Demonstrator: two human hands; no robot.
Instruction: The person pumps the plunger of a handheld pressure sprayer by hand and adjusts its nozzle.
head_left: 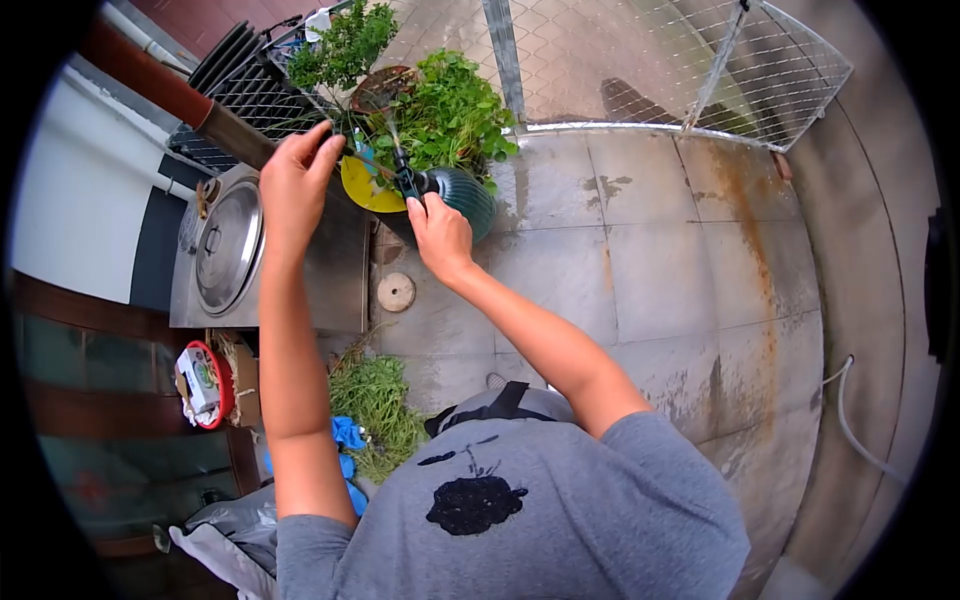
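Note:
My right hand (443,238) is closed around the black trigger head (408,175) of a dark green ribbed spray bottle (467,205). A pale streak like spray shows at the nozzle, toward the leafy green plants (455,115). My left hand (298,185) is raised on the left, thumb and fingers pinched together. A small dark piece shows at those fingertips, with a thin line running toward the bottle head; I cannot make out what it is. Beneath the hands is a yellow round surface (370,187), partly hidden by the bottle.
A metal stove-like counter with a round steel lid (229,245) stands at left. Cut greens (375,405) lie on the tiles near a round stone disc (396,292). A wire mesh fence (600,60) runs across the back. A red basin (222,385) sits lower left.

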